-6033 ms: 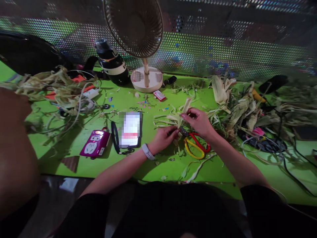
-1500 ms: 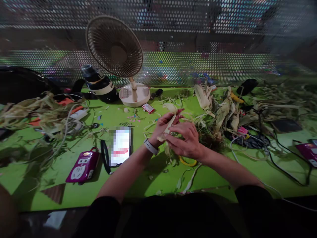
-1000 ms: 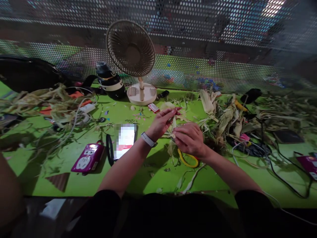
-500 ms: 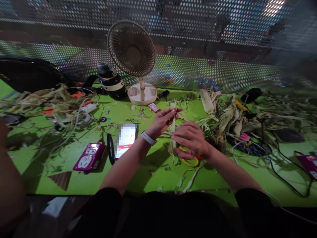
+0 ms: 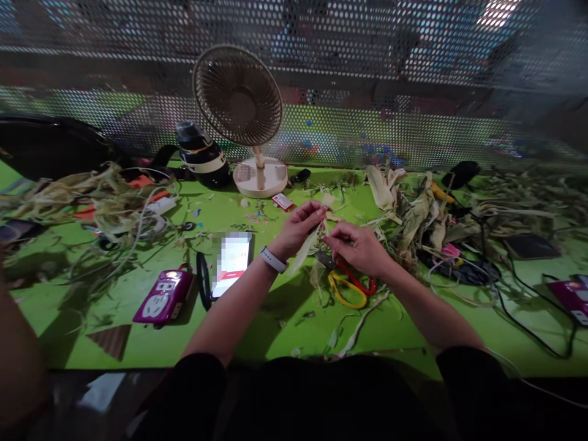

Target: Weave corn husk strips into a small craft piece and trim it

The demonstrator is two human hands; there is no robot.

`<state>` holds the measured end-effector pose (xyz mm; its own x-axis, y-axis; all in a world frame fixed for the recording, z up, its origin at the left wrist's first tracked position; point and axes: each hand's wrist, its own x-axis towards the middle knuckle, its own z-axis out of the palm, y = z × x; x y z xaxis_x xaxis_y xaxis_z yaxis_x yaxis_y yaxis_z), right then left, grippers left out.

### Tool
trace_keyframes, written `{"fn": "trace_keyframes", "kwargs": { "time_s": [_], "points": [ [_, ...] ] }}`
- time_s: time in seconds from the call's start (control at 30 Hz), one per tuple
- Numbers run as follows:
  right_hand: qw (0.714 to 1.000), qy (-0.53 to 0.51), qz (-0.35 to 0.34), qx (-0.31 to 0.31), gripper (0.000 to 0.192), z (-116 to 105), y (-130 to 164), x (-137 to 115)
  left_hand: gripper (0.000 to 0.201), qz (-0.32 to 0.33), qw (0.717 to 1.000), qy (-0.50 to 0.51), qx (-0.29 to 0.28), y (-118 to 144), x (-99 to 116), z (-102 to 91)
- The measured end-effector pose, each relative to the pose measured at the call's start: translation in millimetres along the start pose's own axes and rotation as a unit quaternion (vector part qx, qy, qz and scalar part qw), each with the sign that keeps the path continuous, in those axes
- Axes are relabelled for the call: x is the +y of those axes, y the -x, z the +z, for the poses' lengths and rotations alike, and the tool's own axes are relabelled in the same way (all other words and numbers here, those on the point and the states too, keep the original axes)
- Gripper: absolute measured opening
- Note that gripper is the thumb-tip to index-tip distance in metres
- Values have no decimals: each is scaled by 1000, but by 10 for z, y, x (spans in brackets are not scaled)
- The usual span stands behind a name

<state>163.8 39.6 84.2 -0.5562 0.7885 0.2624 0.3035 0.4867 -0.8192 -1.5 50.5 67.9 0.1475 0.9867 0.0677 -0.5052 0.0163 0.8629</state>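
A pale strip of corn husk (image 5: 304,250) hangs slanting down to the left from my fingers. My left hand (image 5: 297,231), with a white band on its wrist, pinches the strip's upper end. Just to the right, my right hand (image 5: 361,248) has thumb and forefinger pressed together on the husk a little lower down. Beneath the right hand lie scissors (image 5: 351,304) with yellow and red handles, flat on the green table (image 5: 275,337). Loose husk shreds (image 5: 362,324) are scattered near them.
A fan (image 5: 242,107) and a dark bottle (image 5: 204,165) stand at the back by a perforated metal screen (image 5: 331,135). A lit phone (image 5: 235,260) and purple power socket (image 5: 164,298) lie left. Husks (image 5: 420,217) pile up right. Another person's arm (image 5: 18,343) shows at the left edge.
My right hand has closed from loosely curled fingers to a pinch and risen slightly. The husk strip now slants left instead of hanging straight down. More of the scissors shows.
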Motion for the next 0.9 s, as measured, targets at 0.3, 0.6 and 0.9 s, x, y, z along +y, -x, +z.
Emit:
{"fn": "trace_keyframes", "kwargs": {
  "time_s": [0.3,0.6,0.9],
  "points": [
    [934,276,-144,174,20,-86,-12,10,29,37,998,7,46,-78,-79,-30],
    [898,388,-145,150,20,172,16,110,35,71,996,-6,50,-52,-101,-4],
    [918,335,-146,151,24,-32,0,4,32,59,996,-59,20,-58,-46,-63]
  ]
}}
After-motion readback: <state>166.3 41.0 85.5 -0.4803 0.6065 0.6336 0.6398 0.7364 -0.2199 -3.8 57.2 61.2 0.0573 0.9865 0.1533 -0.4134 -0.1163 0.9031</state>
